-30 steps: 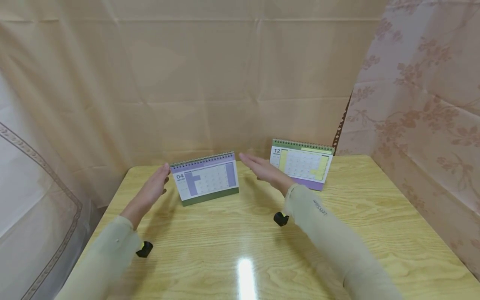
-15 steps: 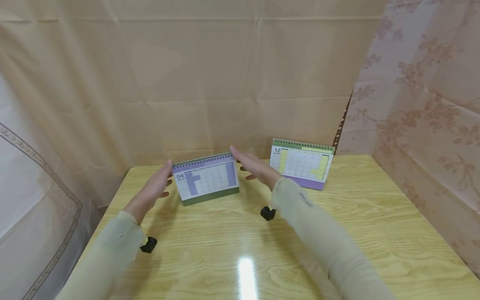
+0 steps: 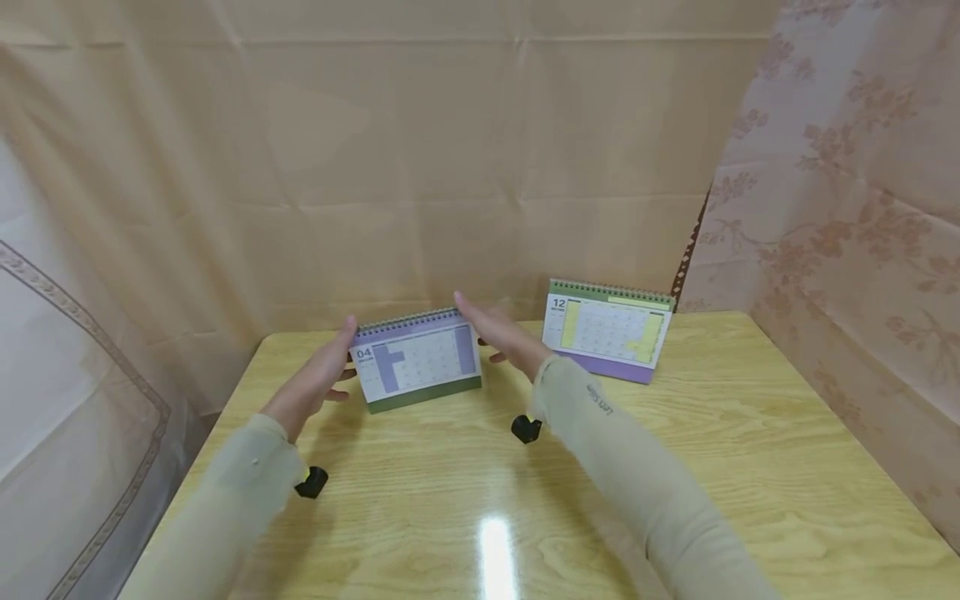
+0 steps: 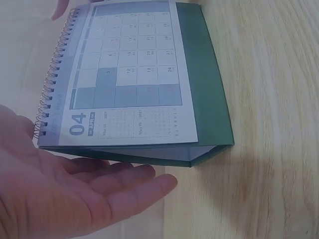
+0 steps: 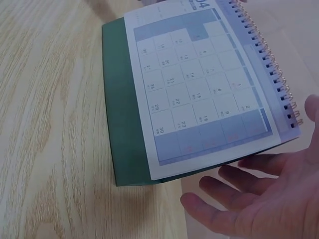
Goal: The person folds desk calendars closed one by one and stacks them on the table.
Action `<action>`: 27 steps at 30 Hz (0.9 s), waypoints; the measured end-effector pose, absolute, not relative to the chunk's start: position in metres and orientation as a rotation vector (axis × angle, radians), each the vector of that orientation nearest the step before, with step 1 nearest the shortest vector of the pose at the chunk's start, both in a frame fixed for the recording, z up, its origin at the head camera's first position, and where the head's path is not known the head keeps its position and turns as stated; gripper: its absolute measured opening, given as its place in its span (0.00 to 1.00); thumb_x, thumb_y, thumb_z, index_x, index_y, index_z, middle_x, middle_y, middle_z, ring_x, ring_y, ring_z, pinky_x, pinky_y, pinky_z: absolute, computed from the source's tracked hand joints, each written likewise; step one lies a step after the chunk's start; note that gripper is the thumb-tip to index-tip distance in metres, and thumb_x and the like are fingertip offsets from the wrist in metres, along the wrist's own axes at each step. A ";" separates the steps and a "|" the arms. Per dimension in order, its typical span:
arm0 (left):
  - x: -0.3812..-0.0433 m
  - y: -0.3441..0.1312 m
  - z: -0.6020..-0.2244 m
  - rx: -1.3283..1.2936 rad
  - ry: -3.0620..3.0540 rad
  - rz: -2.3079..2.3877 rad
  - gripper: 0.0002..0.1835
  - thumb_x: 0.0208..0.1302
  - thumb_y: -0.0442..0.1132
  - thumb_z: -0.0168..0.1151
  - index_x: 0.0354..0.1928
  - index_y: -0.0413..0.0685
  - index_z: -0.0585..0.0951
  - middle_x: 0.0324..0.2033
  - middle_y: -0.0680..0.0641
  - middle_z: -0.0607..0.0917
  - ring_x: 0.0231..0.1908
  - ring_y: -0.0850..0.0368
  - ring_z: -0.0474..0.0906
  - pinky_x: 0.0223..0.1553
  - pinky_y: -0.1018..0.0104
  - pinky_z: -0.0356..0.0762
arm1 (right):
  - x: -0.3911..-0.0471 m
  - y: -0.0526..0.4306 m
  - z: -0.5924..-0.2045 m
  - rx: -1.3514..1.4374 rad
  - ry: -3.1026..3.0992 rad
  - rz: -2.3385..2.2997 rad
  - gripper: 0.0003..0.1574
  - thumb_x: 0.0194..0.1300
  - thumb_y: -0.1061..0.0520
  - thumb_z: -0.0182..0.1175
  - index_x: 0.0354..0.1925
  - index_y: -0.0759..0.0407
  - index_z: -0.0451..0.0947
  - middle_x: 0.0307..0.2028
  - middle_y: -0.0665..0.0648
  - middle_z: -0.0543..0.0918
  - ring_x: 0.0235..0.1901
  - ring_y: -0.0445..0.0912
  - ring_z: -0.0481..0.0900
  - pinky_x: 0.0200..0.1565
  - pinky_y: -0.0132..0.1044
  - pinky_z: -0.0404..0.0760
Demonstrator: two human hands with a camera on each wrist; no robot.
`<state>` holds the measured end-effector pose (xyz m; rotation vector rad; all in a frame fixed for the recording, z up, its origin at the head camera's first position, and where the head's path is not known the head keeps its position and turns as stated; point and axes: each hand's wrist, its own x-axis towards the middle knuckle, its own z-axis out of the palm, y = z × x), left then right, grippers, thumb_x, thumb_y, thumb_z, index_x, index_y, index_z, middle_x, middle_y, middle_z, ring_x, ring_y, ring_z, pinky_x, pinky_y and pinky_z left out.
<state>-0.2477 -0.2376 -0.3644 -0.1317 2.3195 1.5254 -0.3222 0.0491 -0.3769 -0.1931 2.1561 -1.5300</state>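
While the left hand [image 3: 318, 375] lies along one end of a white and purple desk calendar [image 3: 420, 358] with a green card stand [image 3: 426, 394], the right hand [image 3: 507, 335] flanks its other end. Both grips are spread, the fingers extended rather than wrapped round anything. At the left, the fingers [image 4: 134, 194] reach along the stand's end, the thumb side near the coiled wire binding [image 4: 55, 74]; at the right, the fingers [image 5: 209, 211] fan out just beside the opposite end. Whether either hand presses on the card cannot be told.

Between the two grips, the calendar stands on its wedge-shaped base, page leaning back, with "04" printed in the upper left corner and the binding along the top. It sits toward the back of the pale yellow wood-grain worktop [image 3: 420, 500], slightly turned.

Both forearms wear pale cream sleeves [image 3: 630, 467], the right one bearing small dark lettering. A small black block [image 3: 312, 482] shows beside the left cuff and a matching black piece [image 3: 527, 429] beside the right.

Beyond the right hand, well apart from its fingertips, stands a second calendar [image 3: 607, 333] of white and yellow pages marked "12", with a green top band and a purple base. Behind the worktop hangs a beige cloth curtain [image 3: 450, 167]; to the right is a pink flower-patterned fabric [image 3: 862, 217], and to the left a white cloth [image 3: 67, 400] with patterned trim.
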 end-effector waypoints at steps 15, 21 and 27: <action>-0.252 -0.240 -0.367 -0.180 2.215 1.554 0.56 0.66 0.80 0.22 0.79 0.40 0.51 0.75 0.27 0.52 0.72 0.26 0.51 0.63 0.25 0.58 | -0.317 0.044 -0.373 -0.113 2.186 -1.496 0.65 0.59 0.11 0.40 0.80 0.48 0.52 0.78 0.59 0.54 0.73 0.65 0.56 0.66 0.69 0.61; -0.254 -0.241 -0.367 -0.198 2.179 1.588 0.56 0.67 0.79 0.21 0.78 0.38 0.52 0.75 0.27 0.53 0.72 0.26 0.52 0.63 0.25 0.57 | -0.321 0.044 -0.371 -0.100 2.155 -1.483 0.66 0.58 0.10 0.38 0.80 0.44 0.51 0.78 0.59 0.55 0.73 0.65 0.56 0.66 0.70 0.60; -0.255 -0.238 -0.366 -0.223 2.201 1.581 0.56 0.66 0.80 0.23 0.78 0.40 0.53 0.74 0.28 0.55 0.72 0.28 0.53 0.64 0.26 0.56 | -0.323 0.047 -0.373 -0.073 2.112 -1.503 0.63 0.60 0.10 0.36 0.80 0.42 0.52 0.74 0.61 0.59 0.72 0.65 0.58 0.66 0.69 0.59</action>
